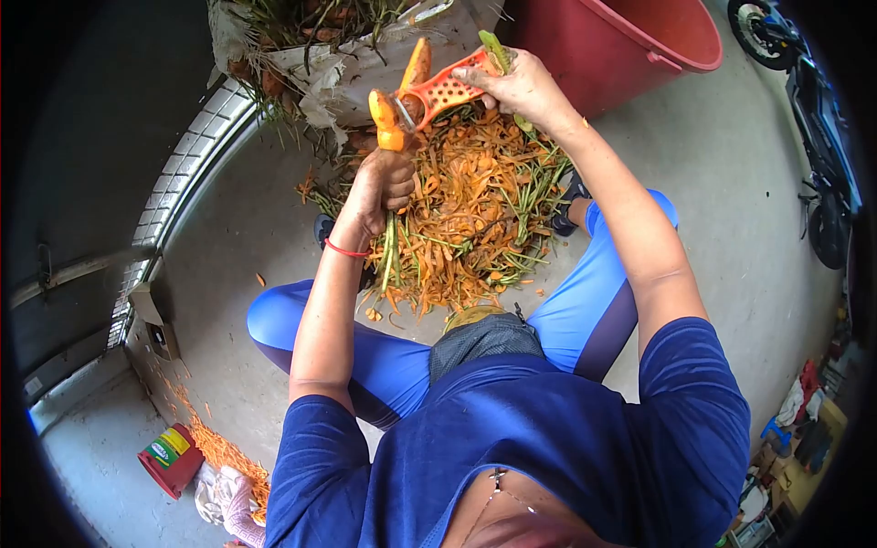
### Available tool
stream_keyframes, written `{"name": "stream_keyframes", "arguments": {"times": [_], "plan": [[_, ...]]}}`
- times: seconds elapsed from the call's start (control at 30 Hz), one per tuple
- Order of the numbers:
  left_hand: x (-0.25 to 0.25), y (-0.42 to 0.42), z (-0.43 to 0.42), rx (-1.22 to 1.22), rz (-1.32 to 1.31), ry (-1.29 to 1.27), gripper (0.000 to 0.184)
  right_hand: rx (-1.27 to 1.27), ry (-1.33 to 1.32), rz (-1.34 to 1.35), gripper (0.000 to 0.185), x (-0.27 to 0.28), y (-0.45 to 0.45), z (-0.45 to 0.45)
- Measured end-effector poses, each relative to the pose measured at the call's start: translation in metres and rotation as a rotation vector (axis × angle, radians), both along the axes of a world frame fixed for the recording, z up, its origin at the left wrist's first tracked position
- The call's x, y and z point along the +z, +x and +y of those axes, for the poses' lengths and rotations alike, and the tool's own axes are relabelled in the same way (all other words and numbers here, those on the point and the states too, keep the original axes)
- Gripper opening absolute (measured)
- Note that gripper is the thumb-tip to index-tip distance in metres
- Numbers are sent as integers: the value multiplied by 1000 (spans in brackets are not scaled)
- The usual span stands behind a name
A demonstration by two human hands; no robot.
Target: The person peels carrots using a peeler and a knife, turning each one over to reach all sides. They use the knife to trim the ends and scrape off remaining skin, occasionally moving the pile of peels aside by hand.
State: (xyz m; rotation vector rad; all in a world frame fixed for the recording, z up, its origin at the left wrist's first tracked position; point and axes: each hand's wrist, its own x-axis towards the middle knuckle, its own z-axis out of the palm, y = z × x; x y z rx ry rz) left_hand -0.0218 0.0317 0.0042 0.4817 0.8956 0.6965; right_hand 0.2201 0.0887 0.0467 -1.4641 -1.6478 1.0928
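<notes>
My left hand is closed around a partly peeled carrot, its bright orange flesh pointing up and green stalks hanging below the fist. A second orange prong rises behind it; whether it belongs to the same carrot I cannot tell. My right hand grips an orange peeler with holes through its handle. The peeler's metal blade lies against or very close to the carrot. A green piece sticks up by the right fingers, its kind unclear.
Between my legs lies a heap of carrot peelings and green stalks. A torn white sack of unpeeled carrots stands ahead, beside a large red tub. Far right is a motorcycle. Lower left, a red bucket sits near orange scraps.
</notes>
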Motion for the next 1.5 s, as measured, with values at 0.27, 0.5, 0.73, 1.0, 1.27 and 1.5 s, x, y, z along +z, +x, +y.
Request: {"name": "stream_keyframes", "arguments": {"times": [0.27,0.5,0.73,1.0,1.27,1.5], "plan": [[-1,6,0,-66,223,168,26,21,-138,109,32,2,3,-2],[11,6,-7,-163,320,181,15,-84,10,-66,38,-25,49,37],[-13,-21,3,-135,70,-69,12,-326,-9,-4,36,3,73,39],[-7,-17,5,-152,-296,-271,22,169,66,145,29,-4,-13,-2],[13,-6,-3,-208,11,-140,9,225,-59,77,32,-17,7,20],[8,-22,-5,-227,28,-89,6,-265,31,25,27,14,69,44]]}}
